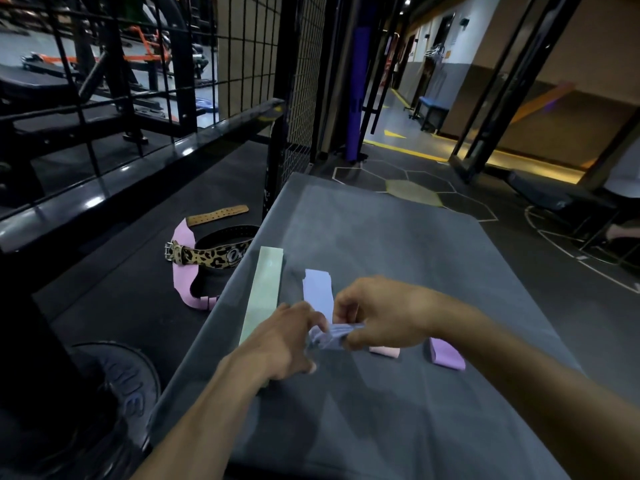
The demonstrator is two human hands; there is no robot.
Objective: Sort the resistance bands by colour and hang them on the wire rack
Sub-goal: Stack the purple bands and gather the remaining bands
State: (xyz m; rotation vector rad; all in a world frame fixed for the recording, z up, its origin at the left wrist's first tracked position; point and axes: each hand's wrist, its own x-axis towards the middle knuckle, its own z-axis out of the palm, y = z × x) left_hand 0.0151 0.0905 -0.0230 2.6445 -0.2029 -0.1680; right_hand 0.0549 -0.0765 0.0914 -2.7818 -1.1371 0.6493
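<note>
Hands meet over the grey mat (398,271), forearms angled in from both sides: left hand (284,344) and right hand (377,315) both pinch a crumpled lavender band (334,336), fingers curled tight on it. Just behind lies another lavender band (318,289) flat, mint green band (264,292) beside it, pink band (385,352) and purple band (447,357) off right. Further back, the wire rack (298,74) stands upright.

We are finding little that reads clearly. The black weight plate (114,393) at lower left is carrying raised letters too dark and curved for us to make out. The leopard-print belt (204,256) is showing a white script logo, possibly starting with "O", otherwise illegible.
</note>
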